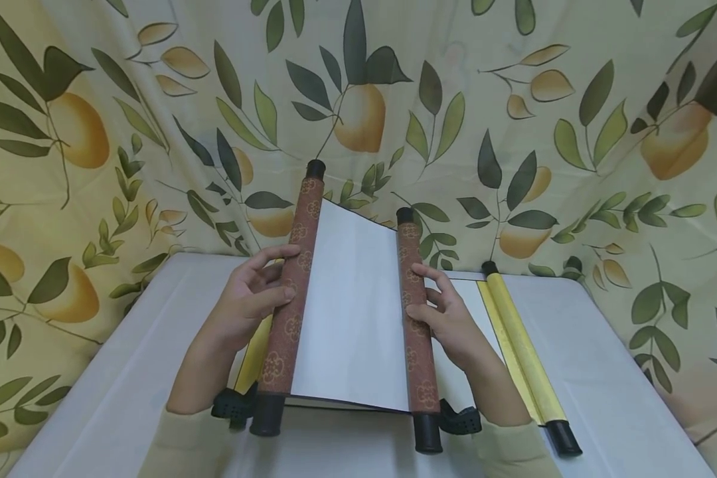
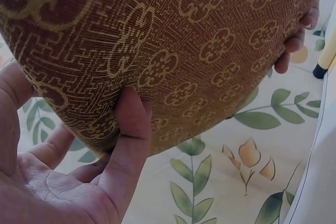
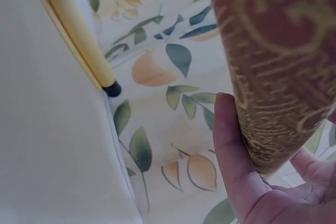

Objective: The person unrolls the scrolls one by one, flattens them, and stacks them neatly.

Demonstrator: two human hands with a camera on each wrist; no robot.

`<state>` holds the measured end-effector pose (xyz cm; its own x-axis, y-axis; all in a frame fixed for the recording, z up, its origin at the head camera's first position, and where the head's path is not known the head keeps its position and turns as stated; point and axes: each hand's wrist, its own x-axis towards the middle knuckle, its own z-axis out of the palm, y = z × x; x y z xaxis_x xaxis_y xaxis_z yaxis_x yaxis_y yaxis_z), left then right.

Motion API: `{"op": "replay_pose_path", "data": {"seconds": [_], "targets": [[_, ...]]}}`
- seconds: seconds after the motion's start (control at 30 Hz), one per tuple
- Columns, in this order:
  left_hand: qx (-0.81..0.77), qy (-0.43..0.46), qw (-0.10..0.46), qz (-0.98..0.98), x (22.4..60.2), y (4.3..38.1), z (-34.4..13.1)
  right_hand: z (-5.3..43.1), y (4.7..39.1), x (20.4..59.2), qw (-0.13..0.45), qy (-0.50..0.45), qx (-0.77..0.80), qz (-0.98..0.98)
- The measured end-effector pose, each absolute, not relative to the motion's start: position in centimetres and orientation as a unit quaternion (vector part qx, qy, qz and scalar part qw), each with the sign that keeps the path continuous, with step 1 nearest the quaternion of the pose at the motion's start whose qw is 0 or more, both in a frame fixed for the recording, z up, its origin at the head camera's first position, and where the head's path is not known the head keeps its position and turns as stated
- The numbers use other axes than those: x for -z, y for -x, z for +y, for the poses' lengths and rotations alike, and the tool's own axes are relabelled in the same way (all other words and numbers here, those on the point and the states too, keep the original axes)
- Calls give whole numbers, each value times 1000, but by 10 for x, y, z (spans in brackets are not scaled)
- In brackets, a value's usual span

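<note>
A scroll with red-brown, gold-flowered brocade is held up, tilted, above the table in the head view, its white sheet (image 1: 352,312) partly unrolled between two rollers with black end knobs. My left hand (image 1: 247,299) grips the left roller (image 1: 279,345), thumb in front. On the other side my right hand (image 1: 448,318) grips the right roller (image 1: 421,372) the same way. Close up in the left wrist view, the left thumb (image 2: 131,116) presses the brocade (image 2: 210,51). The right wrist view shows the right hand (image 3: 262,198) around the brocade roll (image 3: 283,66), its far side hidden.
Under the held scroll, a second, yellow-edged scroll lies spread on the white table (image 1: 609,372). Its right yellow roller (image 1: 526,345) shows fully; its left yellow roller (image 1: 253,352) is mostly covered. A fruit-and-leaf patterned cloth (image 1: 490,86) hangs behind the table.
</note>
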<state>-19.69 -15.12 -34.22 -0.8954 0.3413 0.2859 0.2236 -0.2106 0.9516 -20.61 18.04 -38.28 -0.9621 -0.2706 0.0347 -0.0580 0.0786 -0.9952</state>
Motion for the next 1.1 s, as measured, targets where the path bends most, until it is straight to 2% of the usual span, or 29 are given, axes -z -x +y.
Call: {"op": "replay_pose_path", "data": {"seconds": [0.17, 1.1], "targets": [[-747, -223, 35, 625, 341, 197, -151, 179, 208, 383, 91, 112, 670, 729], [-740, -228, 18, 633, 342, 196, -157, 183, 206, 382, 76, 108, 676, 725]]}}
